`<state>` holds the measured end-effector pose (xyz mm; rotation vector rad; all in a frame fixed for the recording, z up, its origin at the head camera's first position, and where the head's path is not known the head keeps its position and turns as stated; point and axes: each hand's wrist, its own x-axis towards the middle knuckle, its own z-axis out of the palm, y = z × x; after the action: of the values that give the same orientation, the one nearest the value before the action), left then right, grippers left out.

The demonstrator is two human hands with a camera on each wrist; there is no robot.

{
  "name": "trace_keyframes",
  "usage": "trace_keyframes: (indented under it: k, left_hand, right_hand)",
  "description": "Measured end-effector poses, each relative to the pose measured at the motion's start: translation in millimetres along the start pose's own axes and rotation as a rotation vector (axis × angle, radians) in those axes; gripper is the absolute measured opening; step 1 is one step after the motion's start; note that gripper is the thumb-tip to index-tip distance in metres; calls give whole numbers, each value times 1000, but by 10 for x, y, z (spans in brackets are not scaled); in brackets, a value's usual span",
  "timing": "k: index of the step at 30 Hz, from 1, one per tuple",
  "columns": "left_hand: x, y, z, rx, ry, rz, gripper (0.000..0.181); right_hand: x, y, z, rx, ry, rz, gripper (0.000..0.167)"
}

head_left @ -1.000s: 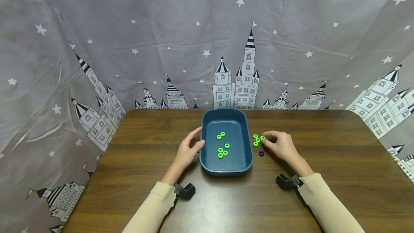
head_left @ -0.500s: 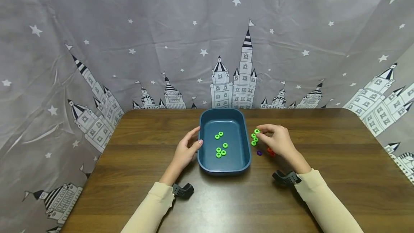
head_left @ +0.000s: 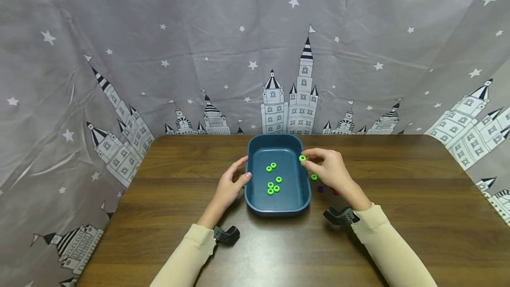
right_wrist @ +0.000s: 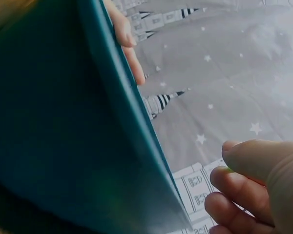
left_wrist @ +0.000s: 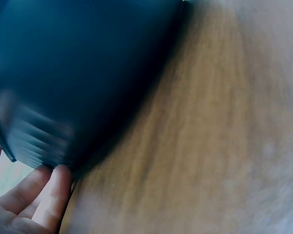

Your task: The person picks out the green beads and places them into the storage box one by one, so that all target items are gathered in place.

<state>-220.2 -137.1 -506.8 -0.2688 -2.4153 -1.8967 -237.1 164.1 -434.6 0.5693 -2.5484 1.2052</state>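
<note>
Currently, right hand [head_left: 331, 168] has thumb and fingertips clamped on one green ring [head_left: 302, 158], held at the right rim of the blue tray [head_left: 278, 211], toward its far end. Left hand [head_left: 229, 186]: fingers apart, relaxed, touching the tray's left side. Inside the tray: six loose rings [head_left: 279, 180]. On the table [head_left: 191, 163], right of the tray: another green ring [head_left: 314, 177], a purple ring [head_left: 320, 189] nearer, a red piece [head_left: 336, 191] partly hidden.
</note>
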Motion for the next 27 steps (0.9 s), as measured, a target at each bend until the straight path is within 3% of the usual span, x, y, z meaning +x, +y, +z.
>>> trace_keyframes:
  k: [7,16,27]
  left_hand:
    - [-12,11,1,-5,2,8,51]
    - [2,11,5,13,10,10,52]
    - [-3,8,0,-8,1,12,51]
  right_hand:
    - [74,-138,145,37,-33,-1,18]
    - [138,-199,383,8,-77,-69,19]
    - [143,-274,521,-33,-152,-80,20]
